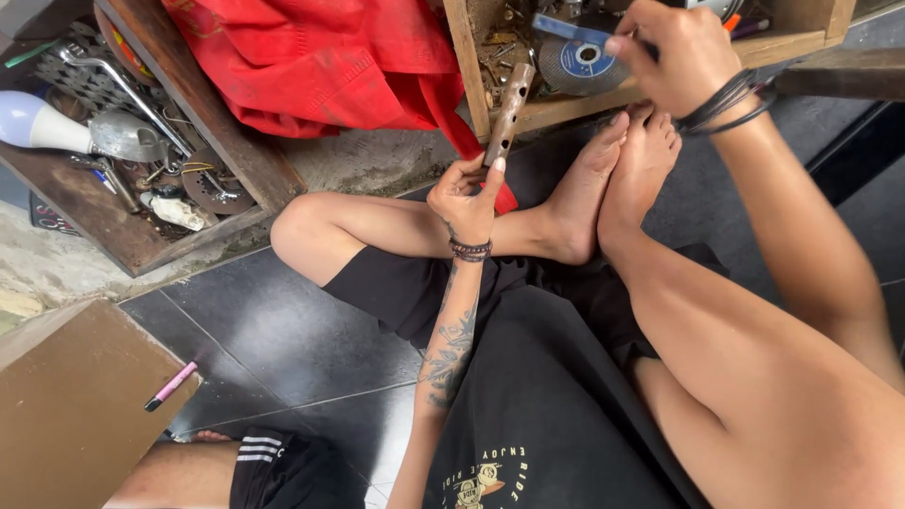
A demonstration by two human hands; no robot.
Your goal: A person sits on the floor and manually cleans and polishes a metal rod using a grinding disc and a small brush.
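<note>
My left hand (464, 193) grips brown wooden tube with holes (508, 111) at its lower end, tube tilted toward 1 o'clock, above my knee. My right hand (681, 55) at 2 o'clock, fingers pinched on flat blue strip (566, 28) over wooden box (650, 90), beside grinding disc (580, 64). Red cloth (320, 61) at 11 o'clock. Pink pen (171, 385) on cardboard box (75, 415), 8 o'clock.

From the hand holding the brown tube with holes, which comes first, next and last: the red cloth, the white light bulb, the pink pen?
Measured from the left hand, which grips the holed tube, in the head view:
1. Red cloth, just above and to its left, by the wooden box.
2. Pink pen, down at lower left on the brown cardboard.
3. White light bulb, far left in the wooden tray.
</note>
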